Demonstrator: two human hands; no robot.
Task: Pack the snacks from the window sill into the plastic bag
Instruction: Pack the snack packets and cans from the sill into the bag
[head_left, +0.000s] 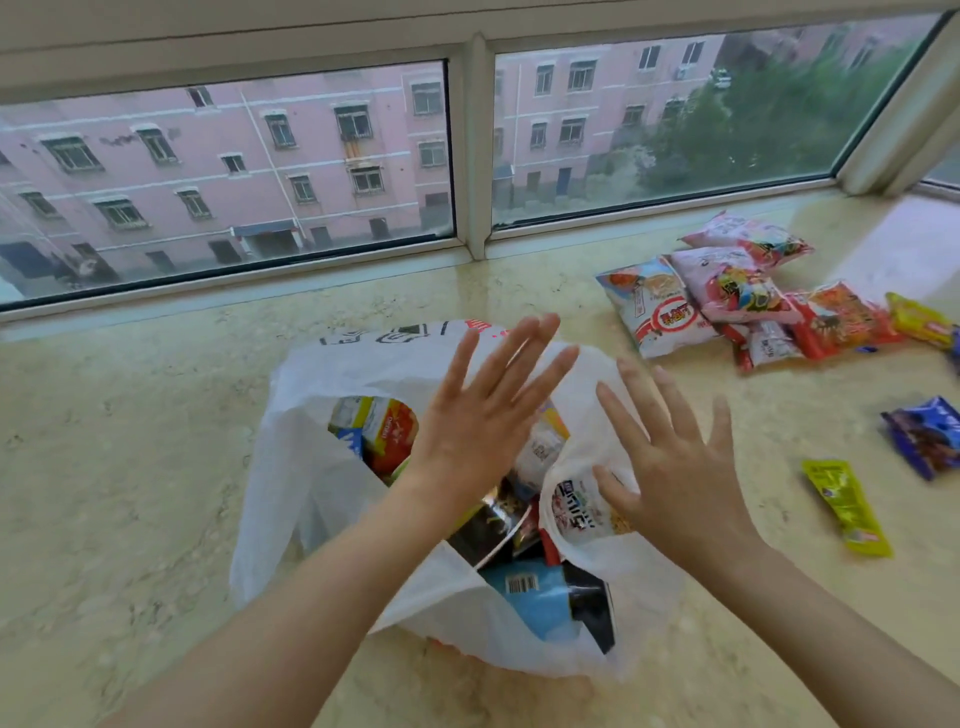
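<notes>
Here, both hands flat, fingers spread, holding nothing: left hand (485, 415) and right hand (670, 462) over plastic bag (296, 467).

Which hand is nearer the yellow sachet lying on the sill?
Right. The right hand is just left of the yellow sachet, over the plastic bag; the left hand is farther left.

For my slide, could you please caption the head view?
Both open hands, left hand and right hand, hover over the part-filled plastic bag; snack packets remain on the window sill.
</notes>
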